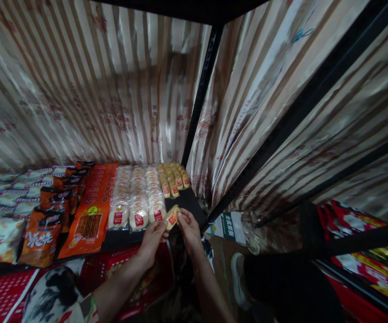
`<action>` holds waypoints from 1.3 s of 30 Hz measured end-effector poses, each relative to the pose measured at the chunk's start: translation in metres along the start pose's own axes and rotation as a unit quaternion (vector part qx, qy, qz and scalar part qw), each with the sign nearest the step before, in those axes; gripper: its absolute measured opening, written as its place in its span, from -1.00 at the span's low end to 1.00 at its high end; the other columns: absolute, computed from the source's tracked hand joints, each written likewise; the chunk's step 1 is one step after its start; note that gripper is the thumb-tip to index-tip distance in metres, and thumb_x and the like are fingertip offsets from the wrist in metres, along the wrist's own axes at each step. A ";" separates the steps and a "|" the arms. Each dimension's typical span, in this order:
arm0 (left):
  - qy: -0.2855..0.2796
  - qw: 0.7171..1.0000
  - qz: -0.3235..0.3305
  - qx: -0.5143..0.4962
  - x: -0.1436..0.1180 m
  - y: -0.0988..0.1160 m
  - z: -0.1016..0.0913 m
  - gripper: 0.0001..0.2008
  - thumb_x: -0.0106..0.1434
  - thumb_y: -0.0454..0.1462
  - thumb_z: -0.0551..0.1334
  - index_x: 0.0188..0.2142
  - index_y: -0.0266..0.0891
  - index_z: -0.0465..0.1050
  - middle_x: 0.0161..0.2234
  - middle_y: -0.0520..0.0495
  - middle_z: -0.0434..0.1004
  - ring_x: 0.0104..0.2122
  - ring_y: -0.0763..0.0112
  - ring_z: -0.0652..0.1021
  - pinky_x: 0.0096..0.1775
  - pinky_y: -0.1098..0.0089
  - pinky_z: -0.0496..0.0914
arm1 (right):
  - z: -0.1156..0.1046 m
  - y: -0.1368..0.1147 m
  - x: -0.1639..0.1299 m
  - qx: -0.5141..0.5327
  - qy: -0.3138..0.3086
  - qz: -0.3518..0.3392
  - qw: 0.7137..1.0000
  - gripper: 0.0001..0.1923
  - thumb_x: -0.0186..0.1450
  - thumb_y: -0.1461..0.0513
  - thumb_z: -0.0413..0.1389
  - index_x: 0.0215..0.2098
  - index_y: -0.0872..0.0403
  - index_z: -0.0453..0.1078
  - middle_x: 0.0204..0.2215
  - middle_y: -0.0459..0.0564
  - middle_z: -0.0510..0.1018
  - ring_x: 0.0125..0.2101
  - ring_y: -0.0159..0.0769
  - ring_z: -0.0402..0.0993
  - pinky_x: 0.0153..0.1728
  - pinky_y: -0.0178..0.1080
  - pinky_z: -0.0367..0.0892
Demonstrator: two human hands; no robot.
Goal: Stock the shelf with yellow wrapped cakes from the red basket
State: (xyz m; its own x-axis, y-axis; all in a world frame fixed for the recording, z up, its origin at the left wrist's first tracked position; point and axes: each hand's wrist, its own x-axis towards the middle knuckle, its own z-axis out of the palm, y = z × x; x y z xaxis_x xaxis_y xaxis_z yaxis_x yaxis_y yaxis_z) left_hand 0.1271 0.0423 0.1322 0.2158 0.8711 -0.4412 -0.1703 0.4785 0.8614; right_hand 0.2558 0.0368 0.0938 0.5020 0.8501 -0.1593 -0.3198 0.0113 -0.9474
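Note:
My left hand (153, 240) and my right hand (190, 229) meet at the front edge of a black shelf (194, 204). Together they hold one small yellow snack packet with a red label (172, 217). Behind it, a row of the same yellow packets (173, 181) runs toward the back. Left of that row lie rows of pale round rice crackers in clear wrap (136, 197).
Orange flat packs (91, 213), brown-orange bags (48, 224) and white bags (4, 197) fill the shelf's left. Striped plastic sheeting hangs behind. A black upright post (200, 89) stands at the shelf's corner. A red basket (9, 291) sits below. Red packs (362, 260) lie at right.

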 end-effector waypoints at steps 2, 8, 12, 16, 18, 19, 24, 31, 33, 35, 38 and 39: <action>0.003 1.000 0.004 0.007 0.002 -0.001 0.003 -0.66 -0.05 -0.08 0.40 -0.37 -0.29 0.51 -0.48 0.01 0.50 -0.57 0.58 0.44 -0.56 0.57 0.26 | 0.002 0.001 0.001 0.003 -0.014 0.004 1.000 -0.38 -0.09 -0.08 0.30 -0.18 0.06 0.31 -0.38 -0.01 0.55 -0.41 -0.27 0.48 -0.35 -0.21 0.38; 0.008 1.000 0.016 -0.017 0.012 -0.002 0.018 -0.88 0.09 -0.31 0.33 -0.40 -0.33 0.45 -0.50 0.01 0.46 -0.56 0.58 0.47 -0.52 0.57 0.33 | 0.001 -0.002 0.000 -0.018 -0.029 0.011 0.999 -0.50 -0.07 -0.04 0.28 -0.28 0.07 0.35 -0.35 0.01 0.55 -0.30 -0.24 0.49 -0.17 -0.17 0.36; 0.019 1.000 0.010 -0.020 0.019 -0.003 0.032 -0.91 0.16 -0.43 0.22 -0.31 -0.31 0.36 -0.55 0.06 0.41 -0.57 0.54 0.50 -0.47 0.53 0.39 | -0.004 -0.004 0.003 -0.041 -0.037 0.008 0.998 -0.57 -0.08 0.04 0.27 -0.30 0.07 0.36 -0.34 0.01 0.55 -0.28 -0.24 0.48 -0.13 -0.16 0.35; 0.037 0.999 0.010 -0.009 0.026 -0.003 0.046 -0.85 0.19 -0.48 0.15 -0.28 -0.27 0.27 -0.56 0.10 0.39 -0.59 0.56 0.48 -0.46 0.52 0.42 | -0.011 -0.001 0.011 -0.055 -0.022 -0.014 0.998 -0.63 -0.10 0.08 0.24 -0.35 0.04 0.35 -0.41 -0.02 0.55 -0.35 -0.25 0.48 -0.21 -0.17 0.38; 0.028 1.000 0.003 -0.002 0.030 -0.003 0.051 -0.87 0.17 -0.47 0.17 -0.31 -0.26 0.27 -0.55 0.09 0.40 -0.58 0.56 0.49 -0.44 0.51 0.42 | -0.015 0.001 0.015 -0.059 -0.014 -0.022 0.998 -0.64 -0.09 0.09 0.23 -0.35 0.05 0.35 -0.42 -0.03 0.55 -0.37 -0.26 0.49 -0.25 -0.19 0.39; 0.019 1.000 -0.002 0.005 0.032 -0.003 0.053 -0.88 0.17 -0.45 0.17 -0.32 -0.26 0.28 -0.54 0.09 0.41 -0.57 0.56 0.49 -0.43 0.51 0.42 | -0.018 0.002 0.017 -0.063 -0.010 -0.027 0.998 -0.65 -0.08 0.10 0.22 -0.35 0.05 0.34 -0.42 -0.03 0.55 -0.38 -0.27 0.49 -0.26 -0.20 0.40; 0.012 0.992 -0.005 0.123 0.047 -0.004 0.061 -0.88 0.17 -0.42 0.11 -0.31 -0.28 0.39 -0.50 0.04 0.45 -0.56 0.56 0.45 -0.51 0.55 0.31 | -0.030 0.003 0.028 -0.124 0.016 -0.070 0.990 -0.73 0.02 0.13 0.16 -0.32 0.07 0.34 -0.41 -0.03 0.56 -0.38 -0.30 0.49 -0.29 -0.24 0.40; 0.007 0.968 0.013 0.252 0.071 -0.004 0.074 -0.75 0.15 -0.32 0.16 -0.16 -0.26 0.45 -0.26 -0.08 0.56 -0.22 0.37 0.52 -0.24 0.48 0.34 | -0.037 0.005 0.050 -0.213 0.035 -0.110 0.970 -0.79 0.08 0.15 0.10 -0.32 0.06 0.35 -0.41 -0.02 0.55 -0.39 -0.29 0.49 -0.30 -0.25 0.40; 0.021 0.964 0.014 0.263 0.074 -0.002 0.079 -0.70 0.15 -0.31 0.17 -0.10 -0.26 0.42 -0.19 -0.09 0.55 -0.17 0.35 0.51 -0.19 0.46 0.33 | -0.039 0.006 0.057 -0.236 0.044 -0.118 0.964 -0.79 0.10 0.15 0.08 -0.31 0.06 0.34 -0.41 -0.02 0.55 -0.39 -0.29 0.50 -0.30 -0.24 0.40; 0.024 0.961 0.023 0.275 0.077 0.000 0.084 -0.72 0.17 -0.30 0.16 -0.11 -0.27 0.41 -0.17 -0.11 0.54 -0.15 0.34 0.50 -0.16 0.45 0.32 | -0.040 0.006 0.065 -0.259 0.048 -0.123 0.957 -0.80 0.11 0.15 0.06 -0.31 0.05 0.33 -0.40 -0.02 0.55 -0.39 -0.29 0.50 -0.29 -0.24 0.40; 0.015 0.960 0.035 0.279 0.083 0.002 0.092 -0.78 0.19 -0.31 0.14 -0.16 -0.30 0.42 -0.17 -0.13 0.54 -0.16 0.35 0.50 -0.15 0.45 0.32 | -0.041 0.005 0.076 -0.289 0.047 -0.121 0.948 -0.80 0.12 0.16 0.03 -0.30 0.06 0.33 -0.39 -0.01 0.56 -0.39 -0.27 0.51 -0.29 -0.23 0.39; 0.012 0.960 0.034 0.277 0.085 0.002 0.094 -0.78 0.19 -0.31 0.14 -0.17 -0.29 0.43 -0.18 -0.12 0.55 -0.17 0.35 0.51 -0.16 0.46 0.33 | -0.041 0.005 0.079 -0.302 0.050 -0.119 0.945 -0.80 0.12 0.16 0.02 -0.29 0.06 0.33 -0.38 0.00 0.56 -0.38 -0.26 0.51 -0.29 -0.23 0.39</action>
State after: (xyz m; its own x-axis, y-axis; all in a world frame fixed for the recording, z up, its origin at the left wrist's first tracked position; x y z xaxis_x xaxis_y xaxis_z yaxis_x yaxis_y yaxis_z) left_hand 0.2354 0.1071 0.1196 0.1983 0.9038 -0.3794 0.3559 0.2943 0.8870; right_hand 0.3266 0.0824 0.0652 0.5854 0.8066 0.0813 0.3126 -0.1320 -0.9407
